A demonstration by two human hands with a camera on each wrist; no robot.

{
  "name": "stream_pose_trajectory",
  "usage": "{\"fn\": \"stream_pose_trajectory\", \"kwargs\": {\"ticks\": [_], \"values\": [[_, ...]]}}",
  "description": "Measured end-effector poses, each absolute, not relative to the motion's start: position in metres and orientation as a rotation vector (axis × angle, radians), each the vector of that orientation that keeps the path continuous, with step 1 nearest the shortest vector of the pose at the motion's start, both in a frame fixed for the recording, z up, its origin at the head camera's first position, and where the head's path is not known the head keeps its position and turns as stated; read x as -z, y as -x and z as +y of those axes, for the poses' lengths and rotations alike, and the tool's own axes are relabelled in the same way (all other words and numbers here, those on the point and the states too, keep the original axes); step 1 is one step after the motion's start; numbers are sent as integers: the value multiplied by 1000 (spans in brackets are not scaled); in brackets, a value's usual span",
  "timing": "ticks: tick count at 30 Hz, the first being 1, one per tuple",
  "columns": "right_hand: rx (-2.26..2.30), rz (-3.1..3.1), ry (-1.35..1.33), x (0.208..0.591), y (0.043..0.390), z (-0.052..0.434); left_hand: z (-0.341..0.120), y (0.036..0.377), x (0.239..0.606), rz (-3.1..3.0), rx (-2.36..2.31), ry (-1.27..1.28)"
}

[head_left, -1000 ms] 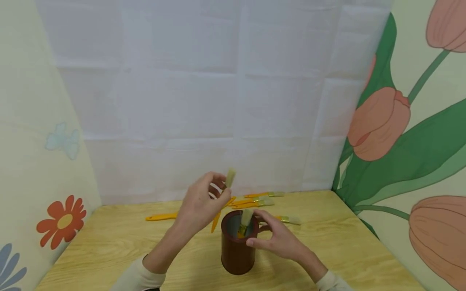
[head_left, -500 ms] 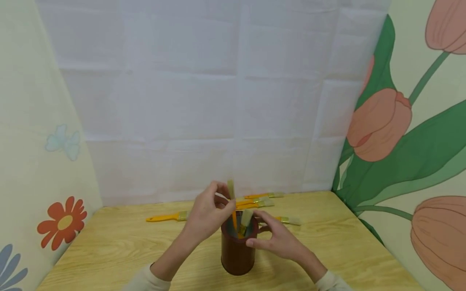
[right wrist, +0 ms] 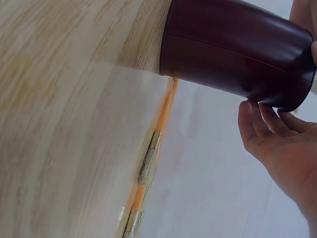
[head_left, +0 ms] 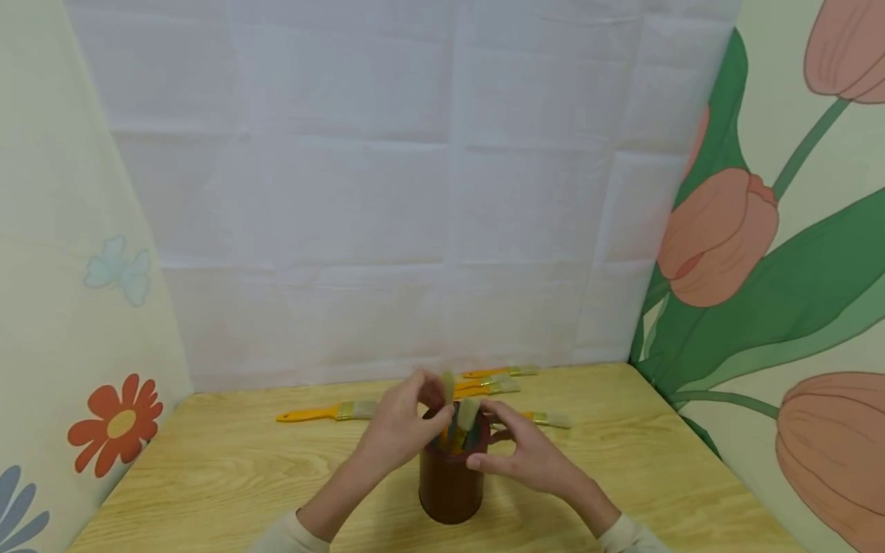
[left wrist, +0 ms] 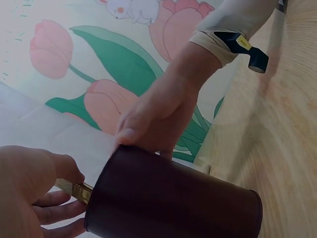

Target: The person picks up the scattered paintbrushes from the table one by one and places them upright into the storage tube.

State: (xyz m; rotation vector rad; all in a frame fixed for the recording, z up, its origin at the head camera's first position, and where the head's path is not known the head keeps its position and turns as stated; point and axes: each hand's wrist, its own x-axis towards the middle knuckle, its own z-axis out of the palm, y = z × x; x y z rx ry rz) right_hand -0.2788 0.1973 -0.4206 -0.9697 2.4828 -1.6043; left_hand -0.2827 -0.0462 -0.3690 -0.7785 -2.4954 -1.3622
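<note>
A dark red cylindrical holder (head_left: pixel 451 491) stands upright on the table, its mouth facing up. With thumb and fingers at its rim, my right hand (head_left: pixel 522 453) holds it from the right side. My left hand (head_left: pixel 408 418) pinches a paintbrush (head_left: pixel 449 382) near its bristles, the handle down inside the holder. A second paintbrush (head_left: pixel 468 413) leans in the holder, bristles up. In the left wrist view, the gold ferrule (left wrist: pixel 81 192) shows between my left fingers and the rim. My right fingertips (right wrist: pixel 252 111) touch the holder's side in the right wrist view.
Behind the holder lie several orange-handled paintbrushes (head_left: pixel 494 386). One paintbrush (head_left: pixel 318 414) lies to the left, and another (head_left: pixel 549 419) lies beyond my right hand. A white cloth backdrop (head_left: pixel 346 230) rises at the table's (head_left: pixel 207 476) back edge, with flower-patterned panels at both sides.
My left hand has moved right and down, bringing the paintbrush from beside the holder into its mouth, handle first. My right hand and the holder have stayed in place.
</note>
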Motion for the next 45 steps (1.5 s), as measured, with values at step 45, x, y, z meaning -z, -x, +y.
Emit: {"fn": "stream_pose_trajectory", "kwargs": {"ticks": [45], "values": [[1605,2484,941,420,277,197,-64,307,388,-2511,1327,767]]}}
